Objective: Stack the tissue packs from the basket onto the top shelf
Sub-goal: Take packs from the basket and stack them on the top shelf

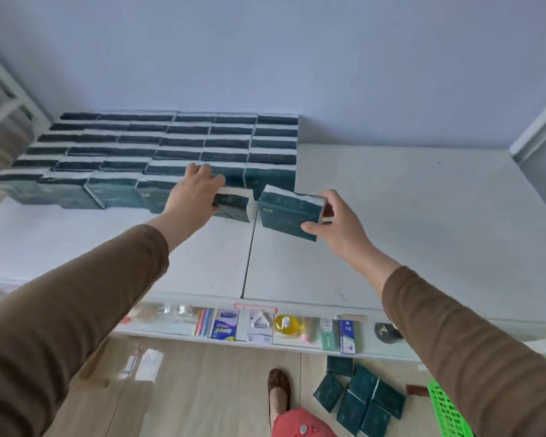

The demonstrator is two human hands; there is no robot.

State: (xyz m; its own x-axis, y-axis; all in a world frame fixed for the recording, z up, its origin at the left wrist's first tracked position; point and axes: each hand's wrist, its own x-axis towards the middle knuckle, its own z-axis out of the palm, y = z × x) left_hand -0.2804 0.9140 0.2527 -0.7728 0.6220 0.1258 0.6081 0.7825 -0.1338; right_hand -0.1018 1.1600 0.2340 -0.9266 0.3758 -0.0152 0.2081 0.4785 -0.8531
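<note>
Dark green tissue packs with white edges stand in several rows [177,143] on the left half of the white top shelf [407,222]. My left hand [196,192] rests on one pack [234,205] at the front of the rows, fingers over its top. My right hand [341,222] grips another pack [289,212] by its right end, just right of the first and slightly tilted. On the floor below lie several more packs [360,395]. A green basket [448,411] shows at the lower right edge.
The right half of the shelf top is bare white surface. A lower shelf [265,326] holds small goods: boxes, a yellow bottle, tubes. A wall rises behind the shelf. My shoe [278,389] stands on the wooden floor beside the loose packs.
</note>
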